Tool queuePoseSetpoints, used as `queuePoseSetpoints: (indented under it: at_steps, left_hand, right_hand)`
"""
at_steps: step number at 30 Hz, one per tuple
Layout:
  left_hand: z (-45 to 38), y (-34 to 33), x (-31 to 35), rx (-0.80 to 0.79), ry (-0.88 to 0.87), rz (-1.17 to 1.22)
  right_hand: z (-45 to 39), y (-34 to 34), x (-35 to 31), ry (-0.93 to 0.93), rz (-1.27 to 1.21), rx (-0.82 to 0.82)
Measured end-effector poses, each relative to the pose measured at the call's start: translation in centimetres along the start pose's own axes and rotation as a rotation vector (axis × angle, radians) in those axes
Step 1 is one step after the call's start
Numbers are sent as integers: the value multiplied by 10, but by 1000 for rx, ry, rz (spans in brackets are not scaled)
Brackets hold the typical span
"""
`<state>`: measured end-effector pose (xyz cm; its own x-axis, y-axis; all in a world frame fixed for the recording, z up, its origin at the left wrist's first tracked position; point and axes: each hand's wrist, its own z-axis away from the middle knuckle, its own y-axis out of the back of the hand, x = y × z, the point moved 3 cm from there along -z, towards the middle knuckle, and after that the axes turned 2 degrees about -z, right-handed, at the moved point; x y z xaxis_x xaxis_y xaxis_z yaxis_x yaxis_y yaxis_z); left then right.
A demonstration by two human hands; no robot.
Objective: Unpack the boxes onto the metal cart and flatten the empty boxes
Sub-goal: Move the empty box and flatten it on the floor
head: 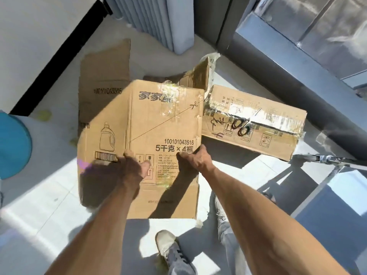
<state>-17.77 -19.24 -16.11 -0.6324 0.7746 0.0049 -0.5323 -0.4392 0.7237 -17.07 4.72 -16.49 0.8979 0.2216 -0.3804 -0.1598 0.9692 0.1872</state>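
Observation:
I hold a brown cardboard box (pixel 151 124), printed with a detergent bottle and black numbers, above the floor. My left hand (pixel 135 165) grips its near face with the thumb pressed on the printed panel. My right hand (pixel 195 158) grips the box's right edge with curled fingers. A second box (pixel 274 139), taped shut, lies on the floor to the right with black-handled scissors (pixel 245 126) lying on its top. The metal cart (pixel 325 197) shows at the lower right as a shiny frame and shelf. A flattened carton (pixel 103 80) lies on the floor behind.
A pale curtain (pixel 158 22) hangs at the top centre beside a window frame. A blue round object (pixel 12 145) sits at the left edge. My grey shoe (pixel 172 253) and jeans leg stand below the box. A grey ledge (pixel 297 80) runs along the right.

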Motion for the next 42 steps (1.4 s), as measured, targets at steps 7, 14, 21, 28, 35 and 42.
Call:
queuePoseSetpoints:
  at_steps: [7,14,21,28,35,42]
  left_hand:
    - [-13,-27,-24,-59,-202,58]
    - [-57,-54,-51,-262,-200,55]
    - [-21,-102,-87,-298,-222,16]
    - [-6,-111,-108,-301,-193,173]
    - [38,-110,-124,-247,-264,267]
    - [45,-23,-118,437,-175,341]
  right_hand:
    - [-25,-23,26,-97,142,274]
    - [-45,-58,59,-72,-52,302]
    - [-37,-84,84,-199,145,333]
    - [-15,-83,115,-144,314,357]
    - [7,-86,81,131,762,359]
    - [34,-160,19,457,888,199]
